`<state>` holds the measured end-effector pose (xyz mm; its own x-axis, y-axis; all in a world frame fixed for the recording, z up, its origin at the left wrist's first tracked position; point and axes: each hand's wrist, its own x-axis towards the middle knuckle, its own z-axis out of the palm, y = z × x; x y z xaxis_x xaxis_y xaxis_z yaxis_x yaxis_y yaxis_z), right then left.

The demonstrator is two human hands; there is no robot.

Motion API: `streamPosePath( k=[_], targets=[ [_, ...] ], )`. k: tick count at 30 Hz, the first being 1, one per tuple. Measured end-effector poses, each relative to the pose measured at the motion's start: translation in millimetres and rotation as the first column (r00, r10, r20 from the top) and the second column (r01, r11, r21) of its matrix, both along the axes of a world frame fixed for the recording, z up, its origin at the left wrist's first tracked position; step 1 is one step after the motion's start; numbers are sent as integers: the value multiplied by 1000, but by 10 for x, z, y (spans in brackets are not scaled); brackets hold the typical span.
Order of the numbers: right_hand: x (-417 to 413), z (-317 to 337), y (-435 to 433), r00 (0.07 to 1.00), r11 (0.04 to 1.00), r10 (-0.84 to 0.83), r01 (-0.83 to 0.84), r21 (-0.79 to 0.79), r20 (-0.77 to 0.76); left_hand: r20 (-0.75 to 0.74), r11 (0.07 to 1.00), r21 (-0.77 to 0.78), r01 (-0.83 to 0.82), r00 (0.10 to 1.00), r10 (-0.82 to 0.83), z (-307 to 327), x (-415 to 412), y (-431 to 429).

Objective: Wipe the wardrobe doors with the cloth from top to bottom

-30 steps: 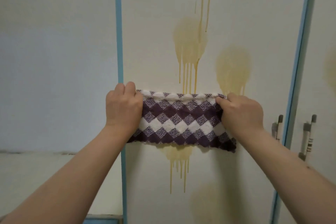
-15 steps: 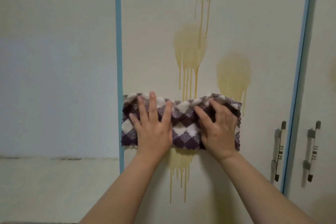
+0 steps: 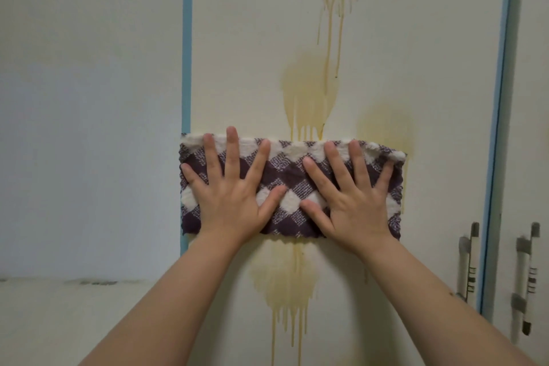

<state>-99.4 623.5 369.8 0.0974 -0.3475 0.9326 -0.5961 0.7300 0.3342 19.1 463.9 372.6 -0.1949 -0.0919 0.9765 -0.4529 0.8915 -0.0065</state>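
A purple-and-white checked cloth (image 3: pixel 292 168), folded into a wide band, lies flat against the cream wardrobe door (image 3: pixel 252 38). My left hand (image 3: pixel 233 196) presses its left half with fingers spread and straight. On the right half my right hand (image 3: pixel 352 200) presses the same way. Yellow stains with drip trails (image 3: pixel 309 92) mark the door above the cloth, and another stain (image 3: pixel 285 285) runs down below it.
A blue strip (image 3: pixel 186 38) edges the door on the left, with a pale wall (image 3: pixel 89 128) beyond it. Another blue strip (image 3: pixel 499 98) divides it from the adjacent door on the right. Two metal handles (image 3: pixel 468 261) (image 3: pixel 525 279) hang at the lower right.
My hands gripped the cloth's two ends a second ago; they have since laid it on the door and flattened out, fingers now spread wide on it.
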Motion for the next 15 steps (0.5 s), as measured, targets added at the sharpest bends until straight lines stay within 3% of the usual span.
streamPosePath(
  k=[15],
  targets=[
    [24, 1135, 29, 993, 998, 59, -56, -34, 102, 12, 999, 40, -25, 1000, 24, 1149, -40, 59]
  ],
)
